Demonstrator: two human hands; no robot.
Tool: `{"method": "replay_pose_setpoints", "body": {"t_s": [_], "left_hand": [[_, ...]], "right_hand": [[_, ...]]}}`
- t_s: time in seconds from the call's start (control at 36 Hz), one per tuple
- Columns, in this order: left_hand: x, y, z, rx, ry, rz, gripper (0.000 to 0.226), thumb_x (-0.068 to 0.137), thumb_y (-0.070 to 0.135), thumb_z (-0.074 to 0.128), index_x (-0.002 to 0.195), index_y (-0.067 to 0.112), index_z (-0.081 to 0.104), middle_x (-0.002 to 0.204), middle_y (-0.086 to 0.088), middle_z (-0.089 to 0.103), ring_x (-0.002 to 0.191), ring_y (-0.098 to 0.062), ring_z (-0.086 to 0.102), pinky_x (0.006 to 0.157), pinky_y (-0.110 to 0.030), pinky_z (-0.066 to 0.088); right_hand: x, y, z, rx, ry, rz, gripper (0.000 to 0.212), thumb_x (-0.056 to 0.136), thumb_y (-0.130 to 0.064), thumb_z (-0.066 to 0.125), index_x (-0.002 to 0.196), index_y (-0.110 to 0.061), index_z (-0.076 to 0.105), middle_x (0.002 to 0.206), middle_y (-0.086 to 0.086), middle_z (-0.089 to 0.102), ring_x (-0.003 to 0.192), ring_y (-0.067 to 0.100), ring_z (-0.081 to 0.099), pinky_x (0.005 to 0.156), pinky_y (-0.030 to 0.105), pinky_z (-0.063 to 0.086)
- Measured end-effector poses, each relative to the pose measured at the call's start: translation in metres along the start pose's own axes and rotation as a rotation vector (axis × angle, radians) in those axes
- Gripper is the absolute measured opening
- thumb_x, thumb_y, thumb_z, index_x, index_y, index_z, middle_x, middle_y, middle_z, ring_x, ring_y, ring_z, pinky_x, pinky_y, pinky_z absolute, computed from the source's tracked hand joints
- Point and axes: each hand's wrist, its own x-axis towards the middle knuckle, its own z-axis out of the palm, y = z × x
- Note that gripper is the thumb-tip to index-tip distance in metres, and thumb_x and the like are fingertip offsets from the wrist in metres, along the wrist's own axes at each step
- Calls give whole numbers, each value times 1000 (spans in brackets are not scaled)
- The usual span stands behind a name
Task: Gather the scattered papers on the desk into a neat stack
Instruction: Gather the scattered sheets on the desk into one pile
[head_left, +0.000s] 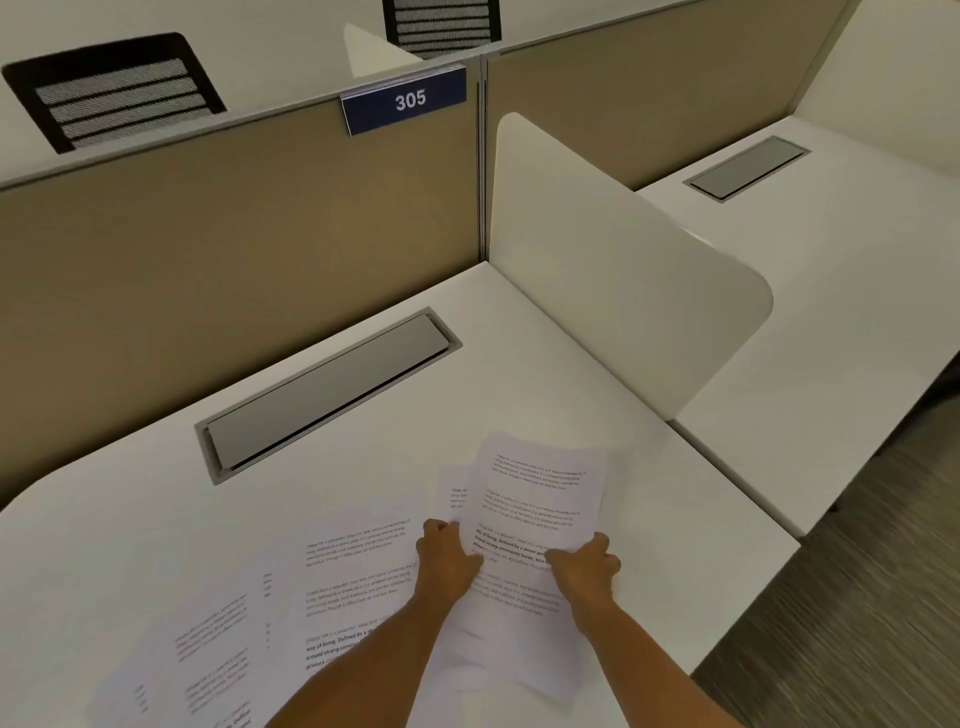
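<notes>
Both hands on one bunch of printed sheets (535, 514), near-right part of the white table (545, 364). Left hand (449, 558) grips the bunch's left edge, fingers (439, 527) curled round the paper. Right hand (584, 569) pinches the right edge, fingers (605, 545) curled on it. The bunch is not squared: a second sheet pokes out at upper left behind the top one, and lower edges fan out between the forearms. Whether its lower part rests on the table or is lifted, I can't tell.

Loose papers (332, 577) remain spread flat on the table left of the hands, overlapping, running toward the near-left edge; the left forearm crosses over some of them.

Surroundings:
- Grey cable hatch (327, 395) set flush in the table, beyond the papers, well apart from the hands.
- Tan partition wall (234, 234) along the far side, with a blue "305" sign (408, 101) on its top edge.
- White side divider (623, 270) stands upright on the right, between this table and the neighbouring desk (857, 291), which has its own hatch (748, 169).
- Two black mesh chair backs (114, 93) beyond the partition.
- Carpet (857, 597) at lower right.
</notes>
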Motion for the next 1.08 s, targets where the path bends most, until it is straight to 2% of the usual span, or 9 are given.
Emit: {"method": "replay_pose_setpoints", "body": {"t_s": [0.11, 0.25, 0.39, 0.61, 0.69, 0.78, 0.92, 0.97, 1.08], "left_hand": [[3, 0, -3, -42, -17, -12, 67, 84, 18, 72, 140, 2, 39, 137, -16, 36, 115, -22, 51, 100, -25, 44], [4, 1, -7, -181, 42, -59, 61, 80, 11, 75, 129, 8, 38, 126, -10, 51, 102, -22, 57, 83, -28, 51], [0, -4, -8, -268, 29, -60, 41, 82, 13, 74, 118, 9, 55, 115, -10, 67, 89, -17, 64, 74, -23, 54], [-15, -2, -9, -311, -5, -16, 41, 83, 20, 75, 119, 7, 60, 116, -8, 67, 99, -20, 64, 79, -26, 52], [-22, -3, -10, -303, 19, 1, 35, 86, 17, 72, 118, 9, 59, 118, -9, 67, 96, -17, 62, 80, -26, 52], [-28, -5, -12, -320, 31, -8, 38, 84, 15, 73, 118, 10, 58, 118, -8, 67, 96, -17, 63, 82, -28, 54], [-41, -5, -18, -378, 78, -39, 58, 82, 25, 76, 133, 8, 51, 128, -4, 60, 112, -23, 60, 91, -27, 47], [-48, -4, -21, -418, 129, -43, 63, 82, 28, 76, 135, 8, 49, 122, -1, 58, 110, -21, 59, 89, -26, 44], [-59, -6, -26, -503, 166, -9, 39, 84, 27, 75, 119, 13, 64, 113, 1, 70, 92, -12, 64, 76, -20, 49]], "right_hand": [[3, 3, 4, 120, -4, -27, 65, 87, -1, 64, 139, -11, 28, 128, 17, 57, 103, 31, 60, 91, 42, 55], [1, 0, 4, 49, 34, -8, 68, 91, -4, 59, 148, -7, 22, 132, 17, 58, 117, 36, 58, 101, 49, 51], [0, 0, 1, 6, 21, -56, 44, 92, -2, 56, 135, -2, 48, 124, 18, 65, 110, 35, 63, 91, 43, 56], [-13, 1, -5, 132, -36, -160, 38, 92, -3, 58, 127, -15, 51, 91, -8, 58, 81, 9, 57, 61, 21, 46], [-18, 2, -6, 143, -43, -184, 29, 93, -7, 60, 117, -19, 52, 93, -7, 60, 84, 12, 60, 65, 24, 48], [-22, 2, -7, 133, -61, -202, 21, 91, -3, 58, 110, -11, 61, 100, 7, 68, 89, 23, 65, 70, 30, 51], [-29, 4, -11, 144, -93, -235, 19, 88, 5, 53, 84, -11, 63, 77, 3, 65, 63, 14, 56, 52, 20, 44], [-31, 5, -14, 155, -116, -243, 14, 87, 3, 54, 85, -5, 65, 77, 6, 66, 65, 17, 56, 56, 23, 46], [-39, 4, -16, 193, -140, -284, 14, 87, -2, 61, 98, -4, 70, 92, 11, 75, 79, 22, 68, 69, 31, 54]]}}
